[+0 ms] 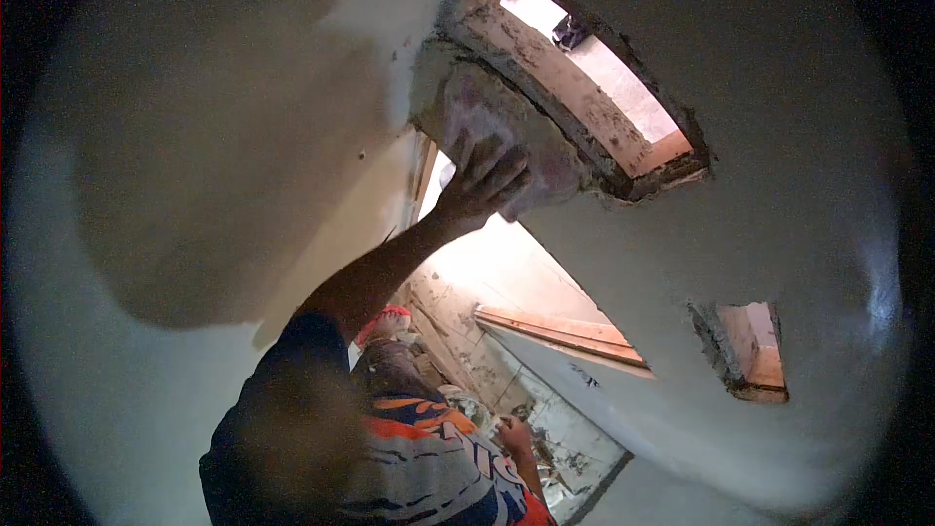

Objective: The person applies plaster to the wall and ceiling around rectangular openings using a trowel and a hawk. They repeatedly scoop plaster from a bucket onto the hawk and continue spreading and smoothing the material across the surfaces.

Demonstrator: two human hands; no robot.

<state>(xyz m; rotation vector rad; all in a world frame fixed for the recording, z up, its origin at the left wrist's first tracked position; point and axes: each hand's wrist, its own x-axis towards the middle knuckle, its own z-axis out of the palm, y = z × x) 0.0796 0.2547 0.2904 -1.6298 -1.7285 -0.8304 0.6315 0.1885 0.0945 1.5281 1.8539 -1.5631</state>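
My left hand [482, 178] is raised against the wall, with its fingers spread over a pale, purplish-grey patch [555, 166] of rough plaster. The patch lies between a long slot-shaped opening [575, 88] with crumbly edges and the top corner of a bright doorway [506, 268]. Low in the view, my right hand [516, 435] is near the front of my printed shirt [438, 448]. Its fingers look curled, but what they hold, if anything, is too small and dark to make out.
A smaller rough-edged opening [755, 351] is cut in the wall at the right. Wooden strips [565, 336] line the doorway. Debris [550, 468] litters the floor below, and a red object [385, 323] shows beside my arm. A large damp-looking stain [214, 185] darkens the left wall.
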